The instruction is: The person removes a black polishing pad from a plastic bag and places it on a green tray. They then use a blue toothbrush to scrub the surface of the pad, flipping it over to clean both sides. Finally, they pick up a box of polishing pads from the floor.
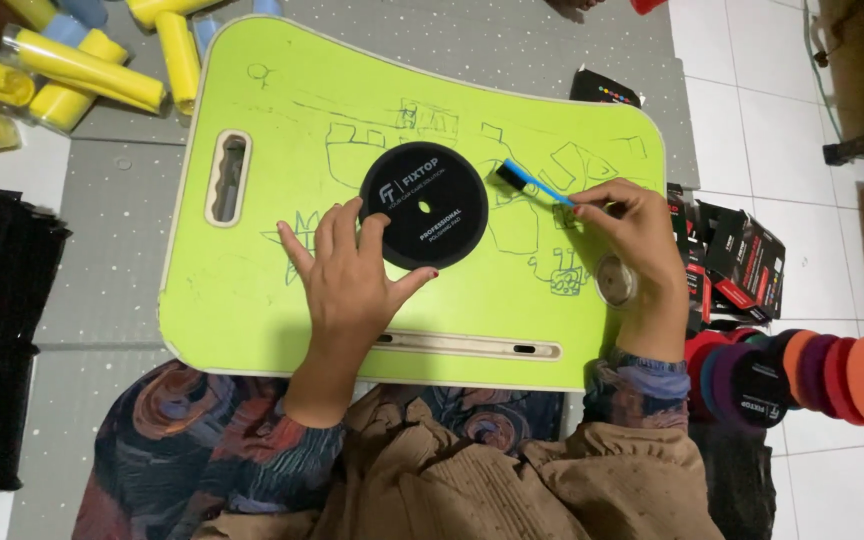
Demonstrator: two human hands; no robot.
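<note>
The left hand (352, 275) lies flat on the lime-green lap tray (252, 290), fingers spread, fingertips and thumb pressing the near-left edge of the black round pad (424, 205) to steady it; the right hand (632, 235) pinches the handle end of a slim blue brush (530, 181) between thumb and forefinger, the other fingers curled in; the dark bristle head sits just beside the pad's far-right rim, touching or nearly so, hard to tell which. By the look of it, this is the brushing step, with the pad pinned and the brush at its edge; the next move would seem to call for a firm hold from the left hand and a light sweep of the bristles across the face.

The pad lies flat near the middle of the tray; a matte black disc with white printing and a small hole at its centre; its surface looks clean and even. To the right, on the floor, a row of coloured round pads (832, 375) stands on edge; small black boxes (742, 260) lie beyond; yellow foam rolls (82, 65) sit far left.
</note>
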